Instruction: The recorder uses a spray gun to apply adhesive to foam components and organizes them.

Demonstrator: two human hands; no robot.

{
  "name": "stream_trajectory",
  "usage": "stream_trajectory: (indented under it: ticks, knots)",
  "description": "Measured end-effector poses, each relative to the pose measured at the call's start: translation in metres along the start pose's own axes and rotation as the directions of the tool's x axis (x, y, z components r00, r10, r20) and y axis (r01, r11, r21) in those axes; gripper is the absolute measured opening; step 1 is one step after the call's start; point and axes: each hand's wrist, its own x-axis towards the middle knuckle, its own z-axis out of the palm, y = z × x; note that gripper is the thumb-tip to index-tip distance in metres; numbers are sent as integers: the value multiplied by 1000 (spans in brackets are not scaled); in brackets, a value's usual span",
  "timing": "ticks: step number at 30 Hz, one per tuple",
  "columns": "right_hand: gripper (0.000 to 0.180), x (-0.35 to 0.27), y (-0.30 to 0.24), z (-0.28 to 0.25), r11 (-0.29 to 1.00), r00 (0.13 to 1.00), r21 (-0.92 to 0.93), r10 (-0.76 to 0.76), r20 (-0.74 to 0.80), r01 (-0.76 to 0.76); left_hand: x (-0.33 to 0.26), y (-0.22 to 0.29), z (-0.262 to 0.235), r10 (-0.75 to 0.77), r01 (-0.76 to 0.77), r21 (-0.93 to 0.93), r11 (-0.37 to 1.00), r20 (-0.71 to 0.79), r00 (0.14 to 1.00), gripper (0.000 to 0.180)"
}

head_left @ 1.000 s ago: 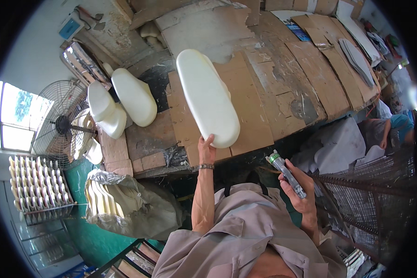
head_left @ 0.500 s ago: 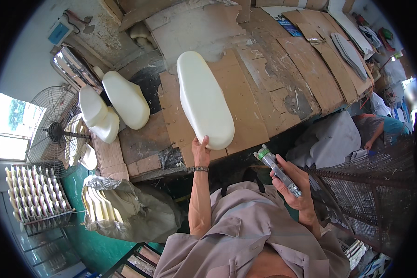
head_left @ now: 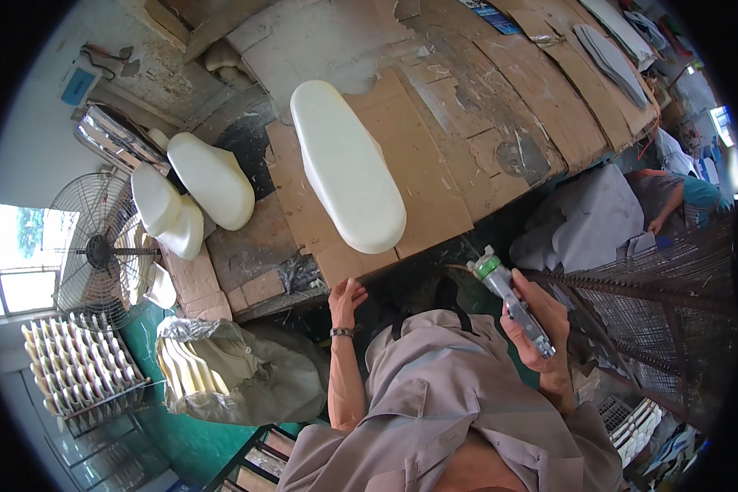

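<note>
Hands, two, ours. Left hand (head_left: 346, 297): fingers spread and holding nothing, fingertips at the near edge of the workbench (head_left: 500, 123), just short of the long white foam form (head_left: 346, 166); forearm straight up from the lower edge, a band at the wrist. Right hand (head_left: 539, 321): closed around a grey handheld tool with a green collar (head_left: 507, 297), held upright at chest level, clear of the bench, elbow bent.

Long white foam form: lies lengthwise on the cardboard sheets (head_left: 418, 156) covering the bench, its rounded near end overhanging the edge, just beyond the left fingertips. We judge it light, slightly yielding and easily dented, with a smooth skin; best taken at the near rounded end or cradled under its long sides rather than pinched.

Further left: three smaller white forms (head_left: 209, 179), stacked and touching. Beyond, a standing fan (head_left: 98, 250) and a wire rack of pale pieces (head_left: 78, 365).
</note>
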Motion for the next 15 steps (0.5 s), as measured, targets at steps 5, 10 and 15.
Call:
stream_trajectory:
  ticks: [5,10,15]
  knots:
    - [48,-13,5,-12,999,998,-39,35,-48,-37,-9,-63,-58,-129,136,52,989,-117,985,46]
    - [47,-25,16,-27,999,1000,-53,-14,-26,13,-28,-116,-89,-333,366,79,927,-274,902,43]
    - [48,-36,24,-45,1000,993,21,8,121,-11,-47,-157,-116,-436,483,66,873,-340,834,47]
